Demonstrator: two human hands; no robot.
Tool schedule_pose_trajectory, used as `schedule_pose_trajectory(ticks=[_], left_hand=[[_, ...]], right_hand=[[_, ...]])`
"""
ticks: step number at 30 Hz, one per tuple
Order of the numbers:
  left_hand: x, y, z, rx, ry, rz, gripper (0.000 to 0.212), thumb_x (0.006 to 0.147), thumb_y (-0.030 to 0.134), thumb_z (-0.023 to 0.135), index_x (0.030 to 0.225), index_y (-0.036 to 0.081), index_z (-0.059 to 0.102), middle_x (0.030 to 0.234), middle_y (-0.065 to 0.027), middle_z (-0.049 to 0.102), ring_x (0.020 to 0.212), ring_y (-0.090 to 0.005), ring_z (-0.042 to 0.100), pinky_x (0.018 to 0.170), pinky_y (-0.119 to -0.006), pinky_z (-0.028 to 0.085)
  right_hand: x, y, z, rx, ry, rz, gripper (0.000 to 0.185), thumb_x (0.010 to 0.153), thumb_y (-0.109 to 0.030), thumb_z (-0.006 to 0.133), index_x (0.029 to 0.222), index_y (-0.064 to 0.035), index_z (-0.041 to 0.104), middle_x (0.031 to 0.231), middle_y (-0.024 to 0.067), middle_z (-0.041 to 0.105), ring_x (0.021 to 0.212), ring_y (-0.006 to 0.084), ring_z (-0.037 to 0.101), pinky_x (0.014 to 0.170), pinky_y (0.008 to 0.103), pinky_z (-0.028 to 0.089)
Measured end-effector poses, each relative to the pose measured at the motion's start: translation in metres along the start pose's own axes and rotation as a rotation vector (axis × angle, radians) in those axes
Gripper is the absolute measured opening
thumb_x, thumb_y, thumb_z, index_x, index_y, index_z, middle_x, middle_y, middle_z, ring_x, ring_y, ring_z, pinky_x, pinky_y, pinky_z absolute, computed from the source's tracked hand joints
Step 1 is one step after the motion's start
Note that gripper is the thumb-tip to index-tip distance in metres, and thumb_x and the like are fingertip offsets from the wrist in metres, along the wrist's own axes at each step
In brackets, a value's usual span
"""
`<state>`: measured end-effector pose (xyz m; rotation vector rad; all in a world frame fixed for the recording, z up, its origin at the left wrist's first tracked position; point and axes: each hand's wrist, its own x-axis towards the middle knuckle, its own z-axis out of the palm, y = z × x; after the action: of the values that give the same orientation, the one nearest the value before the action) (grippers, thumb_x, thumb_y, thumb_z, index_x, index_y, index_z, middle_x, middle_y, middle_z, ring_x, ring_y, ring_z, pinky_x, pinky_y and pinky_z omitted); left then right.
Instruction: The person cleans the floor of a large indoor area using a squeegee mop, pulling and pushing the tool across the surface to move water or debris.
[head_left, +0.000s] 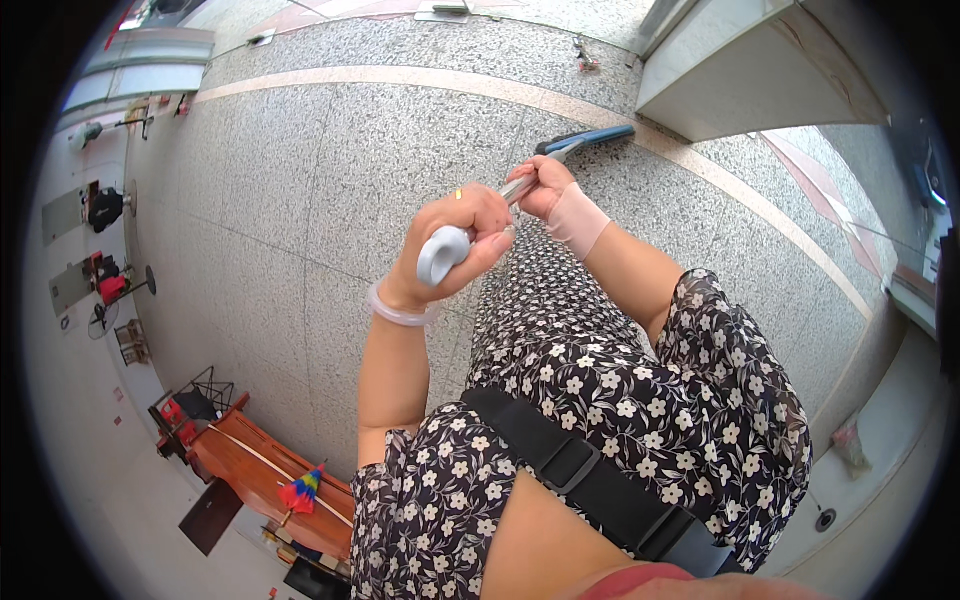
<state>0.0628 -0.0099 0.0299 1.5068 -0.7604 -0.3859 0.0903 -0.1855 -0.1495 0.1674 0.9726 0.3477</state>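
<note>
A broom with a pale grey handle (516, 192) slants away from me, its blue head (600, 137) and dark bristles down at the speckled floor. Around the upper handle, close below the looped grey end cap (441, 256), my left hand (461, 229) is closed. A pale bangle (401, 307) circles that wrist, and a ring is on a finger. Farther down the shaft, my right hand (545, 184) grips it too. A pink wrist band (579, 221) covers the right wrist. The bristles' underside is partly hidden.
Small litter (586, 61) lies on the terrazzo floor (247, 165) beyond the broom. A pale pillar-like block (750, 82) stands at the upper right. At lower left is a reddish wooden desk (255, 450) with a rainbow-coloured umbrella (302, 489). Fans and chairs line the left wall.
</note>
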Motion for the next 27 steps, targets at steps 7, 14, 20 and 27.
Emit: schedule_pose_trajectory(ticks=[7,14,20,27], left_hand=[[-0.027,-0.009,0.047,0.104,-0.341,0.050,0.024,0.071,0.005,0.074,0.068,0.007,0.050,0.078,-0.0059,0.058,0.086,-0.0241,0.060,0.079,-0.034,0.048],[-0.055,-0.042,0.058,-0.116,-0.101,-0.086,0.020,0.078,0.002,0.069,0.070,0.006,0.052,0.087,-0.0065,0.062,0.100,-0.0252,0.058,0.092,-0.036,0.045],[-0.095,-0.042,0.041,-0.174,-0.017,-0.051,0.024,0.078,0.001,0.071,0.071,0.007,0.049,0.086,-0.0060,0.062,0.085,-0.0185,0.061,0.076,-0.032,0.049],[-0.148,-0.089,0.073,-0.354,0.205,-0.327,0.022,0.086,0.024,0.069,0.083,0.007,0.056,0.088,-0.0022,0.064,0.078,-0.0095,0.056,0.068,-0.026,0.047]], right_hand=[[-0.029,-0.019,-0.081,-0.019,-0.105,-0.064,0.012,0.089,-0.005,0.043,0.078,-0.0066,0.039,0.059,0.0003,0.039,0.048,0.0109,0.040,0.050,0.0257,0.041],[-0.027,-0.021,-0.098,-0.246,0.263,-0.172,0.016,0.087,-0.003,0.044,0.074,-0.0080,0.037,0.056,0.0002,0.039,0.049,0.0119,0.040,0.049,0.0269,0.041],[-0.014,0.007,-0.141,-0.340,0.241,-0.198,0.013,0.086,-0.002,0.043,0.074,-0.0043,0.040,0.064,0.0046,0.044,0.061,0.0158,0.047,0.058,0.0312,0.046],[-0.007,-0.050,-0.261,-0.568,0.272,-0.079,0.015,0.083,-0.013,0.057,0.086,0.0011,0.054,0.077,0.0074,0.056,0.066,0.0176,0.053,0.066,0.0270,0.046]])
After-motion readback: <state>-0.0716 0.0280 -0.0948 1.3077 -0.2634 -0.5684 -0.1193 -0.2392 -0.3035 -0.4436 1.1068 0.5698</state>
